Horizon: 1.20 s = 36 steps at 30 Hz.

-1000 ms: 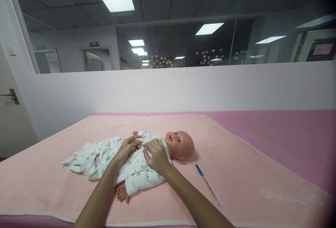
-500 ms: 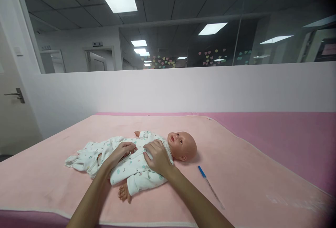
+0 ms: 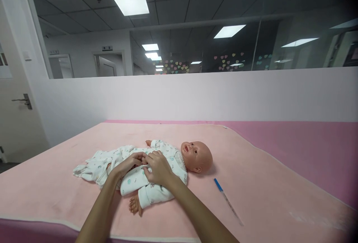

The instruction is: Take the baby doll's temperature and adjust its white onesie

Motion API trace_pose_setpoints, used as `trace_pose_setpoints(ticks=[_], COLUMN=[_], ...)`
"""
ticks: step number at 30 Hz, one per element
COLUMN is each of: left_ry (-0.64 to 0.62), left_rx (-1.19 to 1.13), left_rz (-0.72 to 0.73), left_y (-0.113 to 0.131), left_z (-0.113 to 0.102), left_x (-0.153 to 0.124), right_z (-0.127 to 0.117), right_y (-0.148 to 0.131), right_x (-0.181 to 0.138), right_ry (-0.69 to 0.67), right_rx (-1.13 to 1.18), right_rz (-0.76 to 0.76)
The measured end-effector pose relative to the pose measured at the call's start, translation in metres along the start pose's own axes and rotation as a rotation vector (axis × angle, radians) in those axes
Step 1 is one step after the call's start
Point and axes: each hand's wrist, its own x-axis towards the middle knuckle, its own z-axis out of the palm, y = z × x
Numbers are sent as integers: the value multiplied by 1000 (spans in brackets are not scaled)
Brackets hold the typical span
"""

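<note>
I have both hands on the doll (image 3: 156, 164), which lies on its back across the pink blanket (image 3: 251, 168) near the middle of the bed, head to my right. My left hand (image 3: 129, 163) pinches the front of the white romper (image 3: 134, 177) at the belly, fingers closed on cloth, and my right hand (image 3: 157, 167) is closed on the facing edge of that same opening at the chest, the two hands touching. The risk I judge here is the thin fabric slipping from either pinch, or the two edges meeting crooked, since the loose cloth bunches toward the legs. A hard tug could also roll the doll sideways. A blue pen (image 3: 228, 201) lies apart on the blanket by my right forearm, which could knock it.
</note>
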Motion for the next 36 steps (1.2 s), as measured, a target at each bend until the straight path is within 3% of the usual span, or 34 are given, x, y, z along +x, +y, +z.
trace_pose_setpoints(ticks=[8,17,24,36], left_ry=[58,139,-43,-3], left_rx=[-114,-52,-2,12], left_rz=[-36,9,68,54], left_y=[-1,-2,-7,-7], left_z=[-2,-1,-8,-9], left_x=[-7,-4,-5,-8], right_z=[1,4,3,2], right_y=[0,2,1,1], right_x=[-3,-3,-3,-3], right_ry=[8,24,43,69], right_rx=[12,-32,11,1], right_rz=[57,106,130,128])
